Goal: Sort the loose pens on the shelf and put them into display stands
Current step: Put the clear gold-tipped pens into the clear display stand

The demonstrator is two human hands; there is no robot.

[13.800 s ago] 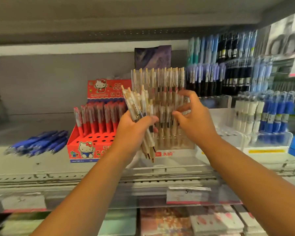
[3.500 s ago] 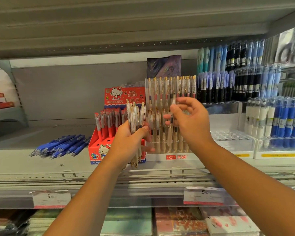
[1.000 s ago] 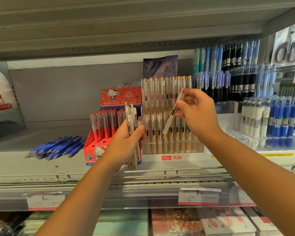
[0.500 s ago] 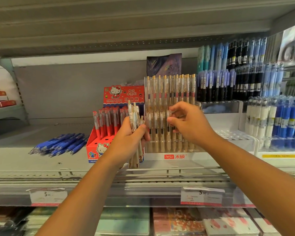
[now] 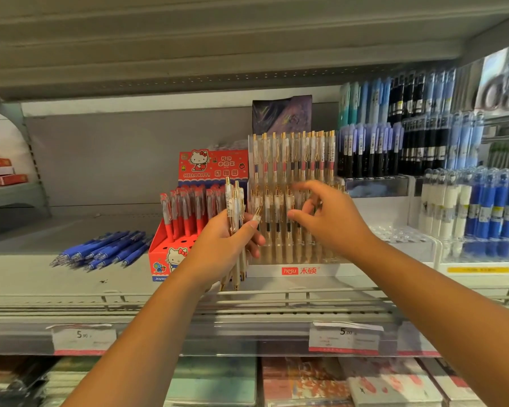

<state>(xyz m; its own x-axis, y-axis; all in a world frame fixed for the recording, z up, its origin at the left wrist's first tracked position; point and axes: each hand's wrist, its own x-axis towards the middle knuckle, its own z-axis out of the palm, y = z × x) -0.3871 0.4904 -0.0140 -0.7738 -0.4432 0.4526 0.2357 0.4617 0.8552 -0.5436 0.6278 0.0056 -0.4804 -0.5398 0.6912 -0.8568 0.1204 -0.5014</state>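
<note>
I'm filling the clear stand on the shelf, my left hand with its grip wrapped round a few beige pens beside it, my right hand spread empty and due to pinch one next.

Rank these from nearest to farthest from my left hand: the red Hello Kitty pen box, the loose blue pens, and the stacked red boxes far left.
1. Red Hello Kitty pen box, right beside the left hand, which grips a bundle of clear pens.
2. Loose blue pens, lying flat further left.
3. Stacked red boxes, far left and higher up, in the next bay.
</note>
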